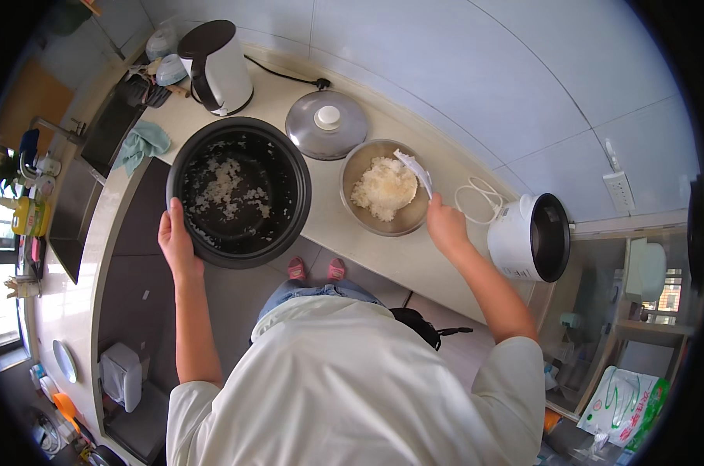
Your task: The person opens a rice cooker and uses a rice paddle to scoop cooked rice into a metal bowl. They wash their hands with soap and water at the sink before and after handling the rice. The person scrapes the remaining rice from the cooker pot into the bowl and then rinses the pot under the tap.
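Scooping rice: left hand [177, 241] grips the round black inner pot [239, 190] at centre-left; right hand [445, 225], closed on a white paddle [414, 169], reaches the steel bowl [383, 188]; remaining stuck grains likely need scraping.

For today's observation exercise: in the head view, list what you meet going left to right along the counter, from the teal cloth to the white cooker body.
Teal cloth → left hand → black inner pot with rice scraps → metal bowl of rice → right hand holding the white rice paddle → white coiled cord → white rice cooker body.
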`<state>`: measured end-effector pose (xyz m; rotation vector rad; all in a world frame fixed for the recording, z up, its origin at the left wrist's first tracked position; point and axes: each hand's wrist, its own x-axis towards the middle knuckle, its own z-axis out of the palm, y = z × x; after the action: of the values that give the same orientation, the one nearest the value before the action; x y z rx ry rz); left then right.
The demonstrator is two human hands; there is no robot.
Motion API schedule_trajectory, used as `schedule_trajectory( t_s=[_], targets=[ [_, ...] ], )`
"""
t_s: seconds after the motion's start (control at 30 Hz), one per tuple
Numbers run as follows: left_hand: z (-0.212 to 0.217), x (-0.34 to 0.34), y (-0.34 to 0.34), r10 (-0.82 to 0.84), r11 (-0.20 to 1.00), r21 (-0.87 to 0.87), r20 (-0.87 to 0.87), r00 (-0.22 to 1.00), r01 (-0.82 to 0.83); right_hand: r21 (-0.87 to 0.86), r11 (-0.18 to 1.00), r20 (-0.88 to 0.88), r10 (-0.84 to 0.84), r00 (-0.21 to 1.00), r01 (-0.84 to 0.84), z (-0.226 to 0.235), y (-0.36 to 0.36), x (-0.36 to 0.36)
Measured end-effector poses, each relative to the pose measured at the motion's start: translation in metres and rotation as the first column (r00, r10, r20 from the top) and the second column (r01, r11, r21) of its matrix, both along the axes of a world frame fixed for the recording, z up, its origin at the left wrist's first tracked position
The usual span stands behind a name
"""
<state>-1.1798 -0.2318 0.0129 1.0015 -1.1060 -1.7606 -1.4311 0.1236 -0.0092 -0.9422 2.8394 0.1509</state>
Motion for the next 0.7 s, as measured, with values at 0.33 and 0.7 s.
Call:
schedule_trajectory(
  t_s=[0.33, 0.7],
  targets=[
    [-0.046, -0.037, 0.017, -0.111, 0.977, 0.186, 0.017, 0.994, 0.106, -0.312, 0.605, 0.95, 0.211, 0.23, 0.733, 0.053, -0.049, 0.029],
    [-0.076, -0.044, 0.018, -0.05, 0.924, 0.379, -0.022, 0.998, 0.055, -0.183, 0.972, 0.471, 0.221, 0.854, -0.15, -0.001, -0.184, 0.047]
  ],
)
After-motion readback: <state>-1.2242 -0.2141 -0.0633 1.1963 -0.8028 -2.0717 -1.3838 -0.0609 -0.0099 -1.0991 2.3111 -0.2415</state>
